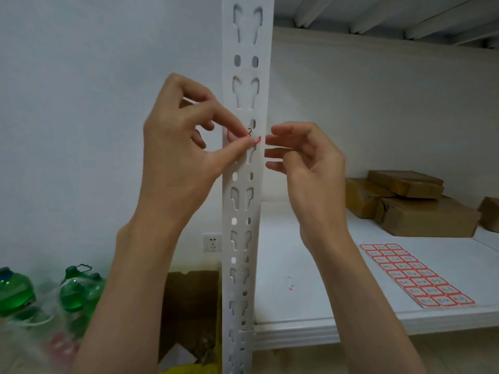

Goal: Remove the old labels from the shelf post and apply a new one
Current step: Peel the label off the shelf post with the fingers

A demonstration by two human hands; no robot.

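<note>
Presently, a red-bordered label [244,137] is pinched on the shelf post [247,184] by the left hand [183,141]; right hand [299,155] loosely open, empty; whether peeling or applying cannot be told.

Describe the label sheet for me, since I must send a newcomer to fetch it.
Find the white shelf right of the slotted post. The sheet lies flat near the shelf's front edge, nearer than the brown parcels. Nothing else there has rows of red-bordered labels.
</note>
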